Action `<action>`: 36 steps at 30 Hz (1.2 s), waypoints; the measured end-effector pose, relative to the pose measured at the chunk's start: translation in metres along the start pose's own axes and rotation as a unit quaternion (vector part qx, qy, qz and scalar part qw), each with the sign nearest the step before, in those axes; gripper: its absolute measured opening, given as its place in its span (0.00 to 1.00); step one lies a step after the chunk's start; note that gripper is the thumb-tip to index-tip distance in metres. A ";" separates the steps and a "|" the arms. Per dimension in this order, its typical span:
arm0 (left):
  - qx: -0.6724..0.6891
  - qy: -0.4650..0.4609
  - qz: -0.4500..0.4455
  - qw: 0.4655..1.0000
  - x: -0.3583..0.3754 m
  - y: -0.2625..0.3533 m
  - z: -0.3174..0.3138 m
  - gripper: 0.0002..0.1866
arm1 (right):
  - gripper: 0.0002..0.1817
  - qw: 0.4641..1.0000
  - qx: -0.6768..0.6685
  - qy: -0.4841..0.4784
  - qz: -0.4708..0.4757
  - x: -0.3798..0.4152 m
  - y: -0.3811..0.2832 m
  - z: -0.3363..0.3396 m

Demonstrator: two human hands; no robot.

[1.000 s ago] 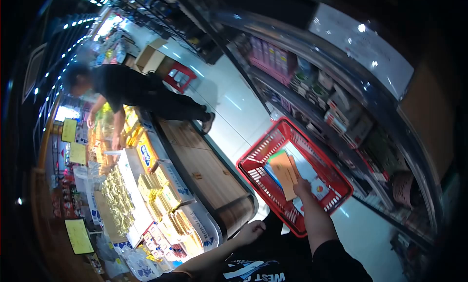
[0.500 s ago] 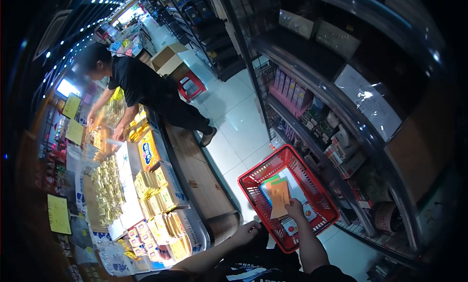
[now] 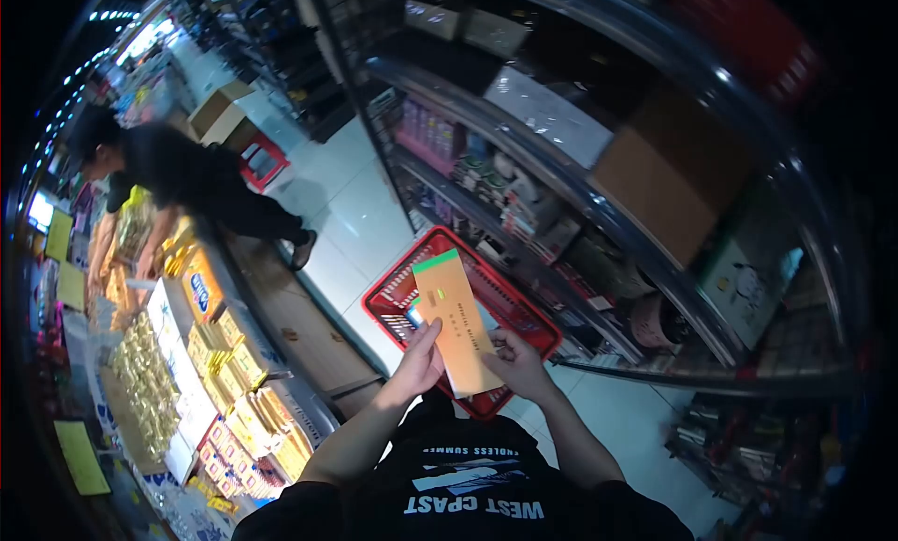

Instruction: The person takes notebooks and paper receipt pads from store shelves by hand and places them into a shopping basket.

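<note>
Fingers of the left hand (image 3: 420, 361) and right hand (image 3: 522, 368) pinch one tan receipt book (image 3: 456, 321) — above one red basket (image 3: 513, 307).

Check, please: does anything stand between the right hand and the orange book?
Nothing visible does: the right hand touches the orange book, the left hand holds its other side; the red basket appears behind.

Receipt book (image 3: 456, 331): tan cover, green band along one end, dark lettering. Basket (image 3: 522, 326): red. Shirt (image 3: 468, 504): black (white lettering, blue-and-white print). Stool (image 3: 264, 161): red. Sign (image 3: 82, 458): yellow.
</note>
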State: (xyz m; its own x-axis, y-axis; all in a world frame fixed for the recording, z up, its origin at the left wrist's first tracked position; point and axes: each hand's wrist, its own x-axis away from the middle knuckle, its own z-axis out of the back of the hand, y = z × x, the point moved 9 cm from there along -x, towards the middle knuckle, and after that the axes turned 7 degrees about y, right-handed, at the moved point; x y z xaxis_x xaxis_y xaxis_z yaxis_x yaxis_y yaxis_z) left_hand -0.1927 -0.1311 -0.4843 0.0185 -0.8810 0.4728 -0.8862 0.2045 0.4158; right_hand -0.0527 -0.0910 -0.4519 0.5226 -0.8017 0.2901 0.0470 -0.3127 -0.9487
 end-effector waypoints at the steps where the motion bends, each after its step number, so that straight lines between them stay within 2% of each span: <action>1: -0.055 0.011 -0.022 0.998 0.006 0.002 -0.010 0.20 | 0.23 1.000 0.002 0.001 0.023 0.009 -0.007 0.001; 2: -0.073 0.013 -0.044 0.996 0.010 0.003 -0.023 0.20 | 0.28 0.999 0.011 0.028 0.017 0.017 -0.012 0.005; 5: -0.107 0.004 -0.088 0.990 0.022 0.000 -0.051 0.20 | 0.34 0.997 -0.017 0.077 0.024 0.041 -0.012 0.019; 7: -0.123 -0.007 -0.108 0.986 0.032 -0.005 -0.068 0.21 | 0.32 0.995 -0.024 0.091 0.026 0.055 -0.015 0.027; 10: -0.207 -0.015 -0.143 0.968 0.055 -0.005 -0.094 0.21 | 0.25 0.995 -0.052 0.046 0.073 0.077 -0.029 0.027; 11: -0.247 -0.031 -0.143 0.958 0.062 -0.004 -0.103 0.23 | 0.25 0.993 -0.050 0.065 0.085 0.083 -0.034 0.032; 13: -0.283 -0.040 -0.147 0.947 0.072 -0.003 -0.121 0.25 | 0.26 0.994 -0.052 0.044 0.085 0.094 -0.039 0.035; 15: -0.324 -0.077 -0.174 0.927 0.079 0.002 -0.142 0.27 | 0.26 0.988 -0.025 0.082 0.125 0.107 -0.069 0.046; 17: -0.309 -0.113 -0.196 0.924 0.092 0.008 -0.172 0.27 | 0.26 0.990 0.011 0.053 0.126 0.122 -0.099 0.045; 19: -0.309 -0.155 -0.218 0.913 0.103 0.014 -0.207 0.27 | 0.25 0.982 0.016 0.079 0.172 0.136 -0.118 0.054; 22: -0.306 -0.202 -0.253 0.895 0.118 0.026 -0.270 0.28 | 0.23 0.933 -0.005 0.113 0.340 0.163 -0.150 0.071; 23: -0.311 -0.219 -0.258 0.888 0.124 0.030 -0.294 0.28 | 0.23 0.930 -0.004 0.117 0.347 0.166 -0.151 0.075; 26: -0.319 -0.293 -0.276 0.858 0.140 0.032 -0.382 0.29 | 0.19 0.944 -0.042 0.162 0.284 0.171 -0.142 0.094; 27: -0.319 -0.315 -0.274 0.851 0.142 0.030 -0.409 0.29 | 0.19 0.941 -0.041 0.167 0.290 0.175 -0.139 0.097; 29: -0.337 -0.351 -0.255 0.836 0.140 0.022 -0.458 0.29 | 0.17 0.963 -0.055 0.202 0.167 0.167 -0.100 0.108; 32: -0.370 -0.412 -0.219 0.803 0.132 0.005 -0.528 0.26 | 0.16 0.958 -0.055 0.213 0.183 0.173 -0.067 0.110; 35: -0.376 -0.412 -0.194 0.807 0.113 -0.014 -0.585 0.23 | 0.16 0.957 -0.097 0.209 0.174 0.180 -0.045 0.109; 36: -0.380 -0.379 -0.186 0.823 0.103 -0.019 -0.599 0.21 | 0.16 0.959 -0.109 0.202 0.167 0.181 -0.040 0.108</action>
State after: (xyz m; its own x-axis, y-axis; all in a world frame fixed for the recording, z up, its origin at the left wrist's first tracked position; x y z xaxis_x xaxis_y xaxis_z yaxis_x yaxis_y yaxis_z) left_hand 0.1037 0.0294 0.0219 -0.3267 -0.8967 -0.2986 -0.3333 -0.1863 0.9242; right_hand 0.1322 -0.1686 -0.3748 0.1030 -0.9938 0.0414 -0.2686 -0.0679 -0.9609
